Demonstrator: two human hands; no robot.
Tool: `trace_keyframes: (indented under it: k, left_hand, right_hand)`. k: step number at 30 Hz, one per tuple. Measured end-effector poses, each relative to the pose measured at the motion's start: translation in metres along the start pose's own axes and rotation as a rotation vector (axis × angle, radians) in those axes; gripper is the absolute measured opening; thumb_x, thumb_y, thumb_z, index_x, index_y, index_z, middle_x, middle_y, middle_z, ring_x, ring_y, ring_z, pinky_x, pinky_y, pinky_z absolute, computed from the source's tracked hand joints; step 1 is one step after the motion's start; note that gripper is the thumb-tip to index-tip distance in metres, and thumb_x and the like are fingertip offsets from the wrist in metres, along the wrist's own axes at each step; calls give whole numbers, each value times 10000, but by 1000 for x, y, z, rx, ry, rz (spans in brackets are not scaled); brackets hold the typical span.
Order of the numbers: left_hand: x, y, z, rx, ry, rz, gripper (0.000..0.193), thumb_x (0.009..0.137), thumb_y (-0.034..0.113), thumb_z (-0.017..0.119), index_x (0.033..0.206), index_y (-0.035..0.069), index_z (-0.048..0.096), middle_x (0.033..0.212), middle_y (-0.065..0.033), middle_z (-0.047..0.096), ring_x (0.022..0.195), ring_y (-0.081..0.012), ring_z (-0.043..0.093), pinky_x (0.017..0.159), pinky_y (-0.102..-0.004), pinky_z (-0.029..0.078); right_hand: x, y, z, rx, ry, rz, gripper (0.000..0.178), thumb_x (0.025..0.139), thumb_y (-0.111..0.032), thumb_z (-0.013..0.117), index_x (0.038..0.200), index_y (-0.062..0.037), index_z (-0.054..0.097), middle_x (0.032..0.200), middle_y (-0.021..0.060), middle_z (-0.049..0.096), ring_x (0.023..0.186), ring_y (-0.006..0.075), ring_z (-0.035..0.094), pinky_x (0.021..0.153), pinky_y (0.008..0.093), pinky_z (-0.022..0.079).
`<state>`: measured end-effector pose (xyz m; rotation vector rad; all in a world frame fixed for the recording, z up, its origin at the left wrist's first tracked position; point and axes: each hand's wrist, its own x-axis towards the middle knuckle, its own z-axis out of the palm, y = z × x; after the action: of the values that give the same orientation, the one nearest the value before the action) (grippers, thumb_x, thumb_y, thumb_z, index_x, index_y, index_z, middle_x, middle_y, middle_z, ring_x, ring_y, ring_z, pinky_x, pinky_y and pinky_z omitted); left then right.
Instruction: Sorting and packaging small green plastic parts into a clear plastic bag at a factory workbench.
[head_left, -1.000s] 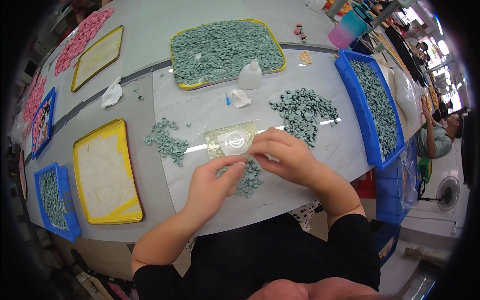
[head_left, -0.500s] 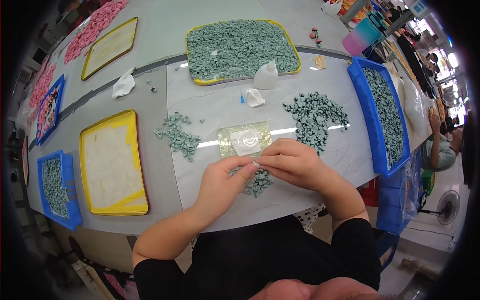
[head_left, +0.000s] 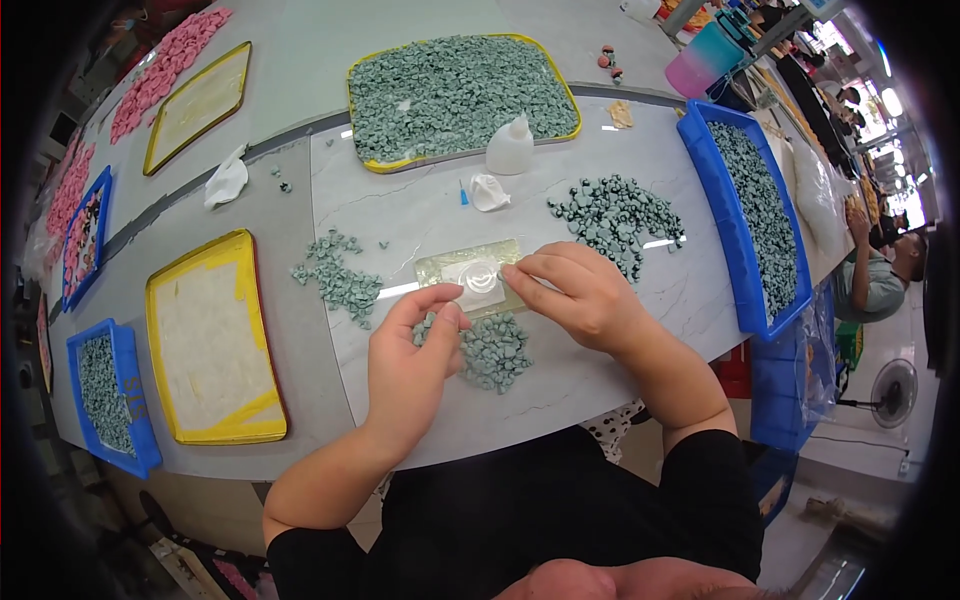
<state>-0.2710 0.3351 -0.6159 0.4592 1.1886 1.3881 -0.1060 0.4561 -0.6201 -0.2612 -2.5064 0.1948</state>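
My right hand [head_left: 580, 298] pinches a small pale green piece [head_left: 504, 273] between thumb and fingertips, mostly hidden by them. It is at the right rim of a small clear round dish [head_left: 482, 279], which rests on white paper over a yellowish-green pad [head_left: 432, 268]. My left hand [head_left: 408, 365] stands left of the dish, index finger and thumb apart, with nothing visible between them. Just below the pad lies a loose pile of green pieces [head_left: 497, 355], partly behind my left hand. Another loose pile [head_left: 338, 278] lies to the left, and dark-edged green pieces [head_left: 615, 220] lie to the right.
A yellow-rimmed tray [head_left: 575, 128] full of green pieces stands at the back. Near it are a white squeeze bottle [head_left: 511, 148], a white cap-like item [head_left: 490, 193] and a blue tip [head_left: 463, 193]. Blue bins [head_left: 705, 150] flank the table; another yellow-rimmed tray [head_left: 215, 350] lies left.
My hands have moved apart. The right has gone up to the dish's rim with the small piece; the left has drawn off leftward and opened. The view has shifted slightly.
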Motion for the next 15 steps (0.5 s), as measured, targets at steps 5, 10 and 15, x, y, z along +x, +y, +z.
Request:
trace_keyframes:
  k: [5, 10, 15]
  left_hand:
    - [3, -2, -5, 25, 61, 52, 195, 868, 60, 539, 1039, -12, 479, 837, -70, 561, 510, -19, 330, 431, -178, 264]
    - [4, -1, -10, -6, 28, 23, 187, 863, 57, 551, 1026, -8, 486, 849, -84, 581, 510, -22, 333, 432, -176, 271]
    - [0, 1, -10, 6, 17, 39, 185, 860, 56, 557, 1018, -12, 490, 855, -88, 584, 513, -27, 337, 430, -175, 271]
  right_hand:
    - [4, -3, 6, -118, 6, -100, 328, 630, -54, 579, 941, 46, 617, 856, 97, 575, 747, 231, 580, 631, 314, 489]
    - [4, -5, 9, -148, -16, -118, 332, 630, -55, 580, 942, 52, 614, 866, 98, 573, 751, 228, 581, 627, 312, 491]
    - [6, -8, 9, -150, -27, -127, 329, 634, -55, 578, 943, 53, 613, 876, 96, 570, 756, 227, 582, 634, 312, 493]
